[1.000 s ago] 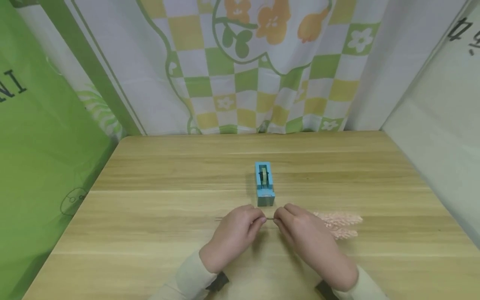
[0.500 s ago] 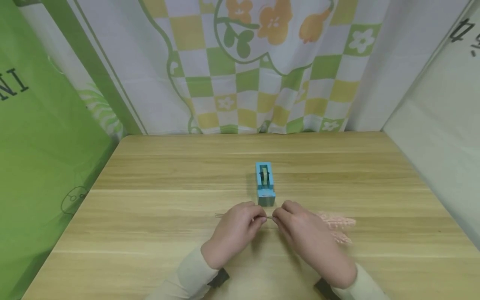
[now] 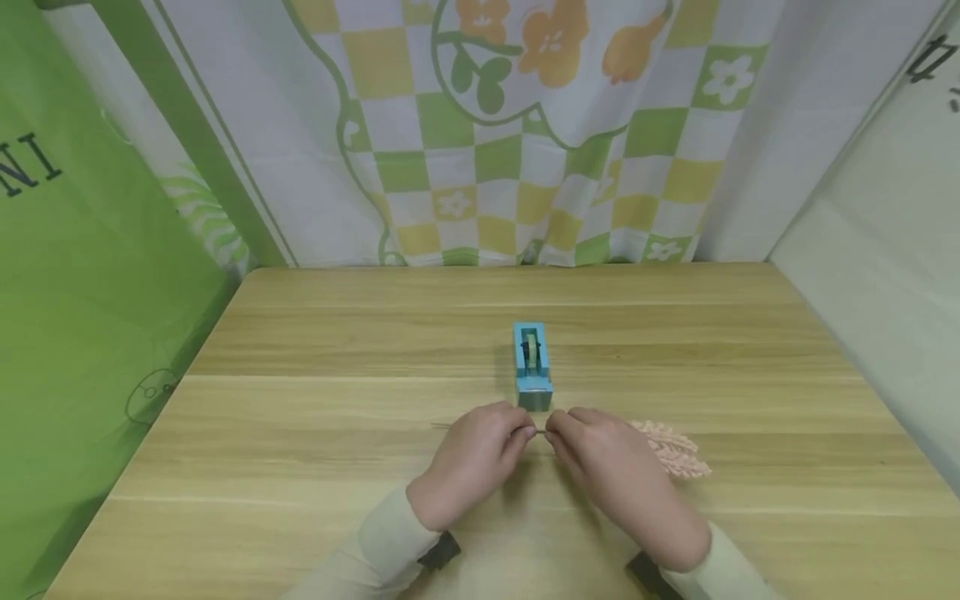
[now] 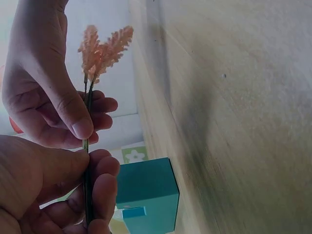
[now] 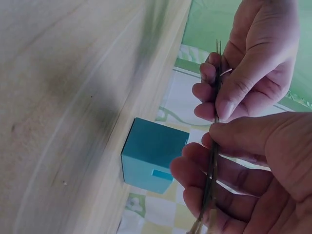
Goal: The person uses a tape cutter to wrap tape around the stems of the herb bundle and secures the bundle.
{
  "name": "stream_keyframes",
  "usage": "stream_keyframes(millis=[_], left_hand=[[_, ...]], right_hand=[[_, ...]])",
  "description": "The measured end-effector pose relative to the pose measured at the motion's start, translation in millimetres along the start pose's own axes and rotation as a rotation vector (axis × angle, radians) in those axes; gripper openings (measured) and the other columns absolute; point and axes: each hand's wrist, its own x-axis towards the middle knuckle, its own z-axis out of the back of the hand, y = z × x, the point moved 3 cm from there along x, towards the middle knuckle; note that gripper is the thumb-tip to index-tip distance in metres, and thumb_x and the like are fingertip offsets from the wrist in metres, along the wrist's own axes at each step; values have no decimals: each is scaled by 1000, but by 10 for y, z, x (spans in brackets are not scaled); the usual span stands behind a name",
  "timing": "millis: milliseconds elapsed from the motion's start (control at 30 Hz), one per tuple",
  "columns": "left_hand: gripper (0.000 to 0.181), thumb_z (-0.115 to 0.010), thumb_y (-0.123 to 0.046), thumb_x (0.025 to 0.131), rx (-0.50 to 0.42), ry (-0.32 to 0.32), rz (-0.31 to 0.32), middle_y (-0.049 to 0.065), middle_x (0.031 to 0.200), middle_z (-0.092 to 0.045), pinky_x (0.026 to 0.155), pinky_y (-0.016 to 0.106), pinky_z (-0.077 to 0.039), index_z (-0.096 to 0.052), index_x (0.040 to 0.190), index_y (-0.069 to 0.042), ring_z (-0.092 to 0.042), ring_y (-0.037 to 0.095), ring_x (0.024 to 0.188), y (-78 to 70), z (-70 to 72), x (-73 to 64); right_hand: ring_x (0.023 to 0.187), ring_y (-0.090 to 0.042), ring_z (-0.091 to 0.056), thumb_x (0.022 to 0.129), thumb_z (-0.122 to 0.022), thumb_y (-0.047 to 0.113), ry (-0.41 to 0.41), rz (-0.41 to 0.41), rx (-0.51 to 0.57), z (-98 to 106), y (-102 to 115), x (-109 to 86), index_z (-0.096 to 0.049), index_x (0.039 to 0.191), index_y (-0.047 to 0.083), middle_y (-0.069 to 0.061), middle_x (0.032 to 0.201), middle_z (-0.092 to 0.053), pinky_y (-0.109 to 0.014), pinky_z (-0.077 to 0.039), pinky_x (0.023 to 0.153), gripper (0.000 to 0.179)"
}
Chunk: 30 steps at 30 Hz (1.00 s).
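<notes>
My left hand (image 3: 474, 454) and right hand (image 3: 613, 471) meet in front of the tape dispenser, both pinching one thin bundle of artificial flower stems (image 5: 215, 141) between thumb and fingers. The two thumbs are close together, with a short bit of stem showing between them. Pale pink flower spikes (image 3: 671, 450) stick out past the right hand; in the left wrist view the pink flower heads (image 4: 100, 53) fan apart above the stems. Bare stem ends (image 5: 218, 46) poke out beyond the left hand. The bundle is held above the table.
A blue tape dispenser (image 3: 534, 385) with a roll of tape stands on the wooden table (image 3: 337, 350), just beyond the fingertips. A checked, flowered curtain (image 3: 495, 158) hangs behind the table's far edge. Green cloth (image 3: 82, 292) hangs at the left, pale cloth at the right.
The pink flower spikes have turned and drawn together beside the right hand, where they stood apart before. The bare stem ends shifted slightly. Both hands stay in nearly the same place.
</notes>
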Motion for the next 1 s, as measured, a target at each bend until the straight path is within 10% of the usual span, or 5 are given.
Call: stream_keyframes(millis=[1000], left_hand=[[14, -65, -10, 103, -2, 48, -3, 4, 86, -76, 72, 23, -56, -77, 97, -6, -65, 10, 74, 35, -7, 58]], right_hand=[[65, -5, -59, 90, -80, 11, 3, -1, -25, -51, -31, 25, -77, 94, 11, 4, 76, -69, -20, -51, 59, 5]])
